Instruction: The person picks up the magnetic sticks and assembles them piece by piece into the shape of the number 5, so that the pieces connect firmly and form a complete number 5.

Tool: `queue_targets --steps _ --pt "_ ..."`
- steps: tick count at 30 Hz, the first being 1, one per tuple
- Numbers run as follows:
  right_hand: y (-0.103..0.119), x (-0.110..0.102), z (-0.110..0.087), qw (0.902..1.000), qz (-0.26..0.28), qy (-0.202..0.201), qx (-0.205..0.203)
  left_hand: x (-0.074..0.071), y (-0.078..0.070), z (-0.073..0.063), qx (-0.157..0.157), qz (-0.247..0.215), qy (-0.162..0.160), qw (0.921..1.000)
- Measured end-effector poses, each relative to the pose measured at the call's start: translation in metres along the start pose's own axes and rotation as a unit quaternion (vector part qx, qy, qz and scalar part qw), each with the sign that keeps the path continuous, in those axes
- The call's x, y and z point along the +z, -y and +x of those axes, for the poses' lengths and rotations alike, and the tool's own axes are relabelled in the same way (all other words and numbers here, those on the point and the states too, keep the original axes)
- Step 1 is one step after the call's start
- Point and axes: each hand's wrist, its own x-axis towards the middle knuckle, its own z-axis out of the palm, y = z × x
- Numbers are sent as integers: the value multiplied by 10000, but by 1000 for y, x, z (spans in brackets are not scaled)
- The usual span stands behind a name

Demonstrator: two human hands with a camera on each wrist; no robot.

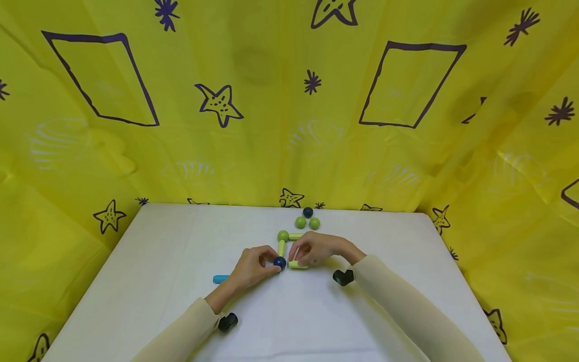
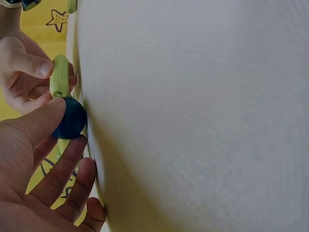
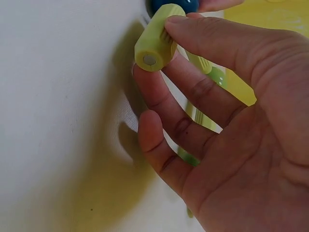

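My left hand [image 1: 251,268] pinches a dark blue ball [image 1: 280,262] between thumb and fingers. In the right wrist view, my right hand [image 3: 217,92] holds a short light green rod [image 3: 157,38] whose near end shows a round silvery disc. That rod points at the ball; whether the two touch I cannot tell. Behind the blue ball, another green rod [image 1: 282,248] leads back to a green ball [image 1: 283,236]. From that green ball a further green rod [image 1: 296,236] extends rightward, its far end hidden behind my right hand.
A blue rod [image 1: 220,278] lies left of my left wrist, partly covered by it. Near the table's back edge sit two green balls [image 1: 300,222] and a second dark blue ball [image 1: 308,212]. A yellow patterned curtain [image 1: 271,151] surrounds the white table [image 1: 181,236].
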Motion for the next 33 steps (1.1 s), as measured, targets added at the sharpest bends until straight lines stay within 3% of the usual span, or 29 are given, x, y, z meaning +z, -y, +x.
queue_targets --steps 33 --pt "6 6 8 9993 -79 -356 66 -1 -1 -3 -33 80 -127 9999"
